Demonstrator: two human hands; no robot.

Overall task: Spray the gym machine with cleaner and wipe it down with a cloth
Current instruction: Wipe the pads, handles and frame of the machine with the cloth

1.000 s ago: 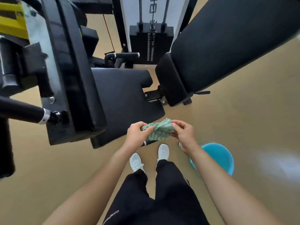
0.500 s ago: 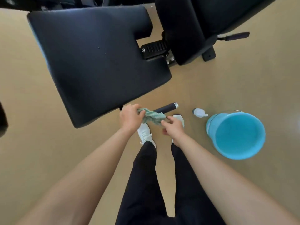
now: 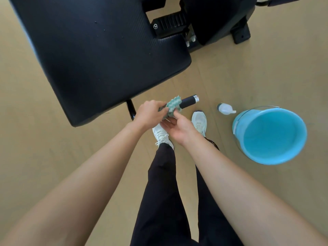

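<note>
Green-and-white zigzag cloth (image 3: 173, 105), turquoise bucket (image 3: 269, 135)

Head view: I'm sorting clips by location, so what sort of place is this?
Most likely a gym, mid-cleaning. A big black padded seat and a black-gripped handle with a metal end cap belong to an exercise machine. A blue bucket and a spray bottle sit on the tan floor beside it.

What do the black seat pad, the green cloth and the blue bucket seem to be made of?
The seat pad is probably vinyl over padding: matte black, finely grained. The cloth looks like soft woven fabric: green-white zigzag, crumpled. The bucket is likely plastic: smooth, even turquoise, with a thin metal-looking handle.
</note>
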